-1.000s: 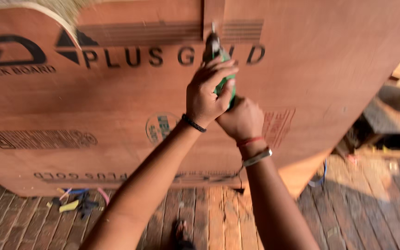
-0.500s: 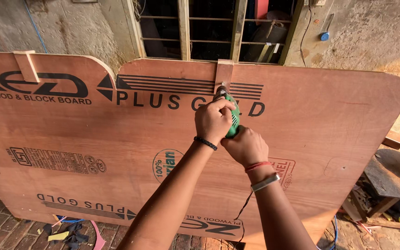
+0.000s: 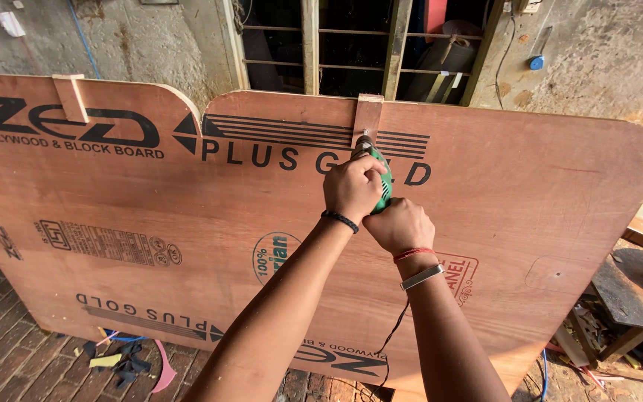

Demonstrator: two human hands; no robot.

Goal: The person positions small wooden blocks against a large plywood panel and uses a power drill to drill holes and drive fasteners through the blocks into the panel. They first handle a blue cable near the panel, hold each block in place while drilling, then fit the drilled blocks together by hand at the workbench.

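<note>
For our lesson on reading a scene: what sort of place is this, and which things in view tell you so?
Probably a rough carpentry workshop or work yard. Large plywood sheets stand against a worn wall with a barred window, both hands grip a green power drill, and offcuts litter the brick floor.

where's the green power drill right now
In the head view, the green power drill sits just right of centre, gripped by the left hand and right hand, its tip against the small wooden strip atop the reddish-brown plywood sheet.
</note>
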